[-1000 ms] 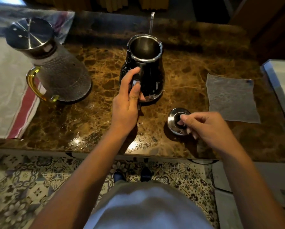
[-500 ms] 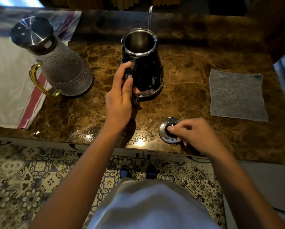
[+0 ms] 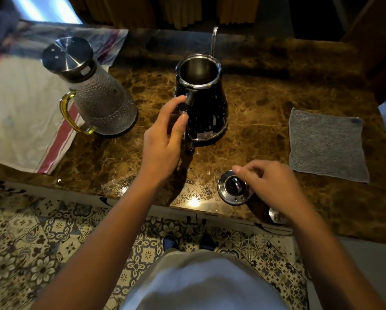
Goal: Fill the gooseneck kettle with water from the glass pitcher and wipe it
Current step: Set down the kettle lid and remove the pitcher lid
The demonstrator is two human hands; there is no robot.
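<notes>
Reaching forward over the marble counter (image 3: 266, 104), the left hand (image 3: 162, 144) is loosely curled beside the black gooseneck kettle (image 3: 202, 104), its fingertips touching the handle without a firm grip, while the right hand (image 3: 270, 186) is held half open just over the kettle lid (image 3: 233, 189) near the counter edge. One lidless kettle, one lid, one capped glass pitcher (image 3: 98, 90) to its left, one grey cloth (image 3: 326, 144) to the right and one striped towel (image 3: 26, 121) are counted. No writing can be read.

No text can be read; the kettle (image 3: 206, 108) bears only a blurred label.
</notes>
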